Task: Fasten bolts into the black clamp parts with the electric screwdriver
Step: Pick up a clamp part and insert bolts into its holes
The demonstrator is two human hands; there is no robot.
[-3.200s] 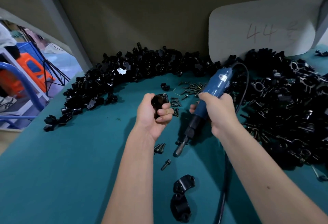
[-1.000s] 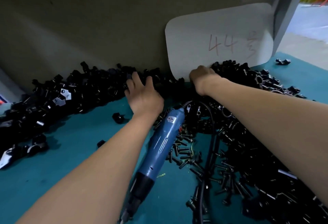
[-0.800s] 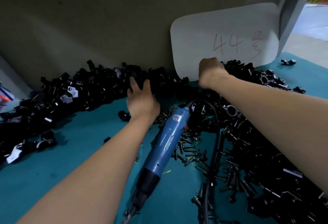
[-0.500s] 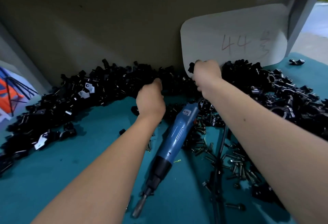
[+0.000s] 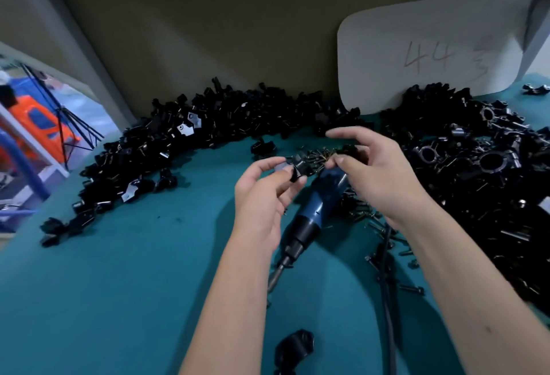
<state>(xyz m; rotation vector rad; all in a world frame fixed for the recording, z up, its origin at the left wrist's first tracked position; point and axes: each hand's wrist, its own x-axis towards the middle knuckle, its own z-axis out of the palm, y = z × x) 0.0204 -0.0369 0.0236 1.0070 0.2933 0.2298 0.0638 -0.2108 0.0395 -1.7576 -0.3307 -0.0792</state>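
Having pulled back from the pile, we are now pinching a black clamp part [image 5: 297,168] in our left hand [image 5: 263,193] while our right hand [image 5: 378,172], fingers curled on something too blurred to identify, is closing in above the electric screwdriver [image 5: 315,217] lying on the table [image 5: 134,285], readying the next fastening.

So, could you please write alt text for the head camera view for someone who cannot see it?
Two bare hands meet above a teal table: the left hand pinches a black clamp part, the right hand reaches in beside it. A blue electric screwdriver lies beneath them among loose bolts, ringed by piles of clamp parts.
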